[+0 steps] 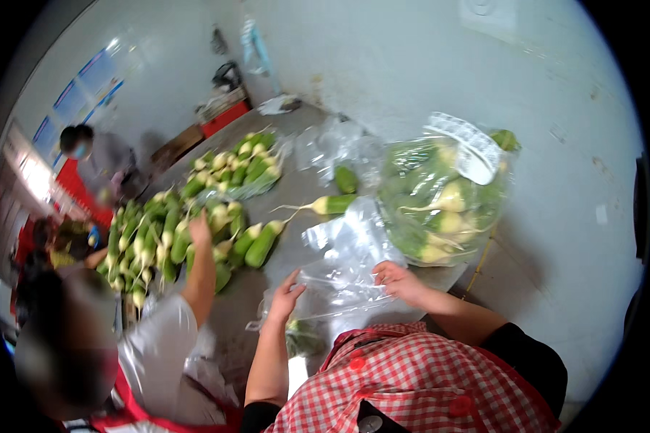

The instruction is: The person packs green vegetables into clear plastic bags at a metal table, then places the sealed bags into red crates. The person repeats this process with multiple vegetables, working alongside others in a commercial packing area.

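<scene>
A clear plastic bag (338,289) is spread between my two hands, low over the near edge of the table. My left hand (286,296) holds its left side near the rim, the thumb and fingers partly hidden by the film. At the bag's right side, my right hand (399,282) pinches the edge with bent fingers. More clear film (352,233) lies just beyond the bag. Past it, a single green radish (333,205) lies with its pale root pointing left, and another green radish (346,179) stands behind it.
A full bag of green radishes (438,216) stands at right, with a roll of printed labels (465,149) on top. A radish heap (146,233) covers the table's left. A co-worker's hand (199,230) reaches into it. Further back is an opened bag of radishes (249,162).
</scene>
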